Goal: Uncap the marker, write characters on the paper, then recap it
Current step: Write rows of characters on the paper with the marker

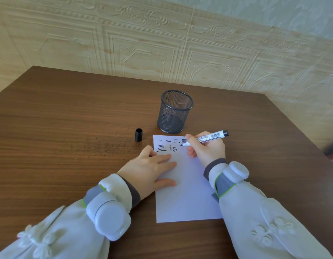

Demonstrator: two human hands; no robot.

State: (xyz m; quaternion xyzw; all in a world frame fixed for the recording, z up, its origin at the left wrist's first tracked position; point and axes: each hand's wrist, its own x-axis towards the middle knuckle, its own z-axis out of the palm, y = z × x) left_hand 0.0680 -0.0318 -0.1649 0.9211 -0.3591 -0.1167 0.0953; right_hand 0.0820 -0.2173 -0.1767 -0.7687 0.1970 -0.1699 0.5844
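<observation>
A white sheet of paper point(188, 199) lies on the brown table, with several black characters written in two rows along its top edge. My right hand point(208, 148) grips the uncapped white marker point(210, 137), its black tip touching the paper just right of the second row. My left hand point(152, 171) rests flat on the paper's left side, fingers straight, pressing it down. The black cap point(138, 134) stands upright on the table, left of the paper's top corner, open end up.
A black mesh pen holder point(175, 111) stands just behind the paper, with nothing visible inside. The wooden table point(68, 128) stretches wide to the left and ends at a patterned wall behind. Both wrists wear white sensor bands.
</observation>
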